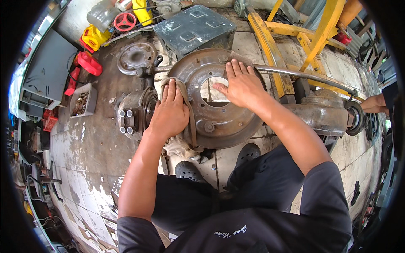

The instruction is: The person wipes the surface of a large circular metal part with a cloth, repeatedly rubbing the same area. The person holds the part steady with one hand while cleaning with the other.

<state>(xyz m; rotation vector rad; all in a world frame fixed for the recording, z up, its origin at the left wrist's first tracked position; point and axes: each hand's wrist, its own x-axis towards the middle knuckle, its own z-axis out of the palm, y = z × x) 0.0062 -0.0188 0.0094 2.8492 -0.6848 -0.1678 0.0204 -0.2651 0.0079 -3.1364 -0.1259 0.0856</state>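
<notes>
Dark shirt and dark trousers (253, 189) fill the near edge, knees bent, two black shoes (190, 170) planted on the tiled floor (84, 156) just under the work. Up from there, both bare forearms reach in. The left hand (170, 114) lies flat, fingers together, pressing a grubby tan rag (190, 122) onto the left rim of a big rusty round backing plate (223, 122); that grip is not closed on anything, just palm-down, with the cloth trailing out below the wrist. The right hand (241, 84) is spread wide on the plate's upper face, thumb hooked at the edge of the centre hole (213, 90), fingers splayed and holding nothing. The plate sits directly under both palms, between them and the floor. Just left of the left grip, a grimy wheel hub (133, 111) with studs. Beyond the fingertips, a dark ribbed metal box (194, 27) and a smaller round disc (136, 57). Off the right forearm, a rusty axle housing (322, 111) runs away, and another person's hand (373, 103) rests at its far end. Yellow steel frame (295, 29) stands behind.
</notes>
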